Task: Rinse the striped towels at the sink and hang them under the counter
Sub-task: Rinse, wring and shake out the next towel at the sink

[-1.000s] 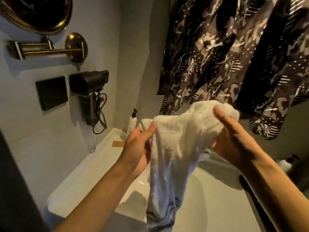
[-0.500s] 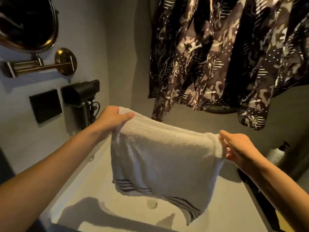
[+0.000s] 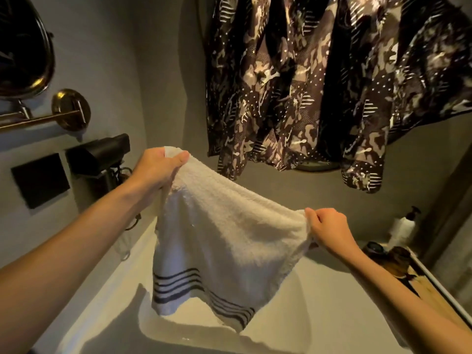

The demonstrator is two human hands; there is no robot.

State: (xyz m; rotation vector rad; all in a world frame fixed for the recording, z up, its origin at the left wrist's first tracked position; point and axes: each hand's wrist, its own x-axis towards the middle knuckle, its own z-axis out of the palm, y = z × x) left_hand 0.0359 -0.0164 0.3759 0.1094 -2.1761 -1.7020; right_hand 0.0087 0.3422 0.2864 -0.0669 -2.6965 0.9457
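Since a second ago I have pulled the bunched towel [image 3: 224, 238] out flat, and since half a second ago my left hand [image 3: 155, 169] has risen while the towel's top edge has sagged between my hands. My left hand is closed on the towel's upper left corner, thumb on top and pinching the cloth against my fingers. My right hand [image 3: 329, 231] is lower and pinches the upper right corner, closed on it too. The towel hangs in the air over the white sink [image 3: 319, 315], not touching it as far as I can tell, its dark striped band at the bottom hem above the basin. Its shadow lies on the sink's near side. On the wall past the sink's left edge hang a black hair dryer [image 3: 99, 154] and a black square plate [image 3: 40, 180]. Patterned dark fabric [image 3: 319, 80] hangs above the sink's far edge. By the far right corner stands a white pump bottle [image 3: 403, 226].
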